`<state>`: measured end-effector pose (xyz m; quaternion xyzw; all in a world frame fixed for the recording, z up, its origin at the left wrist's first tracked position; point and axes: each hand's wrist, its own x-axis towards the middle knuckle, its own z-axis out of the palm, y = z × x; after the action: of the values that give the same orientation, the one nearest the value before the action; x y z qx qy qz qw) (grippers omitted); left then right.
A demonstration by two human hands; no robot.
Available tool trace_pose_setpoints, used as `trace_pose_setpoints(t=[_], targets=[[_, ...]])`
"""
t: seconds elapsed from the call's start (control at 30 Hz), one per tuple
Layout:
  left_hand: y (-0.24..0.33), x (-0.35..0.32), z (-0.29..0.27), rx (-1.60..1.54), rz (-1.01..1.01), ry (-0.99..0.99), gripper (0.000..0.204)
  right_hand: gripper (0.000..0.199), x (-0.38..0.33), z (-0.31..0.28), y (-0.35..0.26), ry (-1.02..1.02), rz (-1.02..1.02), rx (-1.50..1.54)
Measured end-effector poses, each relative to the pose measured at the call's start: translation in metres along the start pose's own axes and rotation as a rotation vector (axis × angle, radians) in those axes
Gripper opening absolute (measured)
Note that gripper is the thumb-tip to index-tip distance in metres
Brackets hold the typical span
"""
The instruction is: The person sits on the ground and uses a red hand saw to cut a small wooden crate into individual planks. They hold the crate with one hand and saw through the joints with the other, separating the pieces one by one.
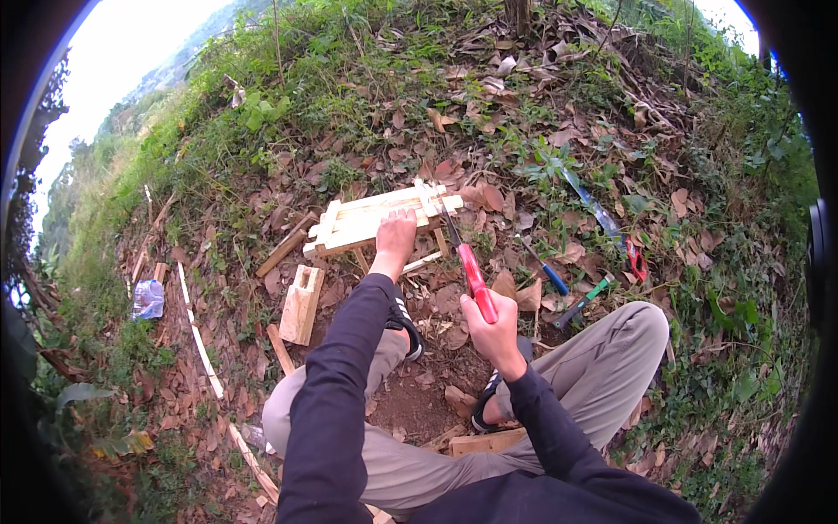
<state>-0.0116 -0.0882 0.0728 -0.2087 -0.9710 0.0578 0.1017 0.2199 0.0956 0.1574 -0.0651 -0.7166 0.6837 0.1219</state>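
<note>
while the left hand (395, 234) presses flat on the pale wooden frame (380, 217) at twelve o'clock, the right hand (493, 330) wraps its fingers tight round a red-handled saw (469, 266), blade tip hidden at the frame's edge.

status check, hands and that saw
Left hand pressing down pale slatted wooden frame. Right hand gripping red-handled hand saw, blade at frame's right end. Nothing blocking.

Two saws (472, 272) (602, 218), one wooden frame (375, 217), one block (301, 304), one hammer (583, 301).

Outdoor hillside clearing, dry leaves (454, 166), grass (288, 79); scattered wood offcuts (301, 304)
</note>
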Motion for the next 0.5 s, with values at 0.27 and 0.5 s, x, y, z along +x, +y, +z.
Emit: trace_pose_setpoints(t=[0.27, 0.5], targets=[[-0.001, 0.017, 0.017, 0.048, 0.026, 0.137, 0.01, 0.028, -0.015, -0.008, -0.002, 0.027, -0.038, -0.08], [-0.019, 0.014, 0.007, -0.038, 0.102, 0.057, 0.014, 0.028, -0.031, -0.015, 0.005, -0.002, 0.015, -0.088]])
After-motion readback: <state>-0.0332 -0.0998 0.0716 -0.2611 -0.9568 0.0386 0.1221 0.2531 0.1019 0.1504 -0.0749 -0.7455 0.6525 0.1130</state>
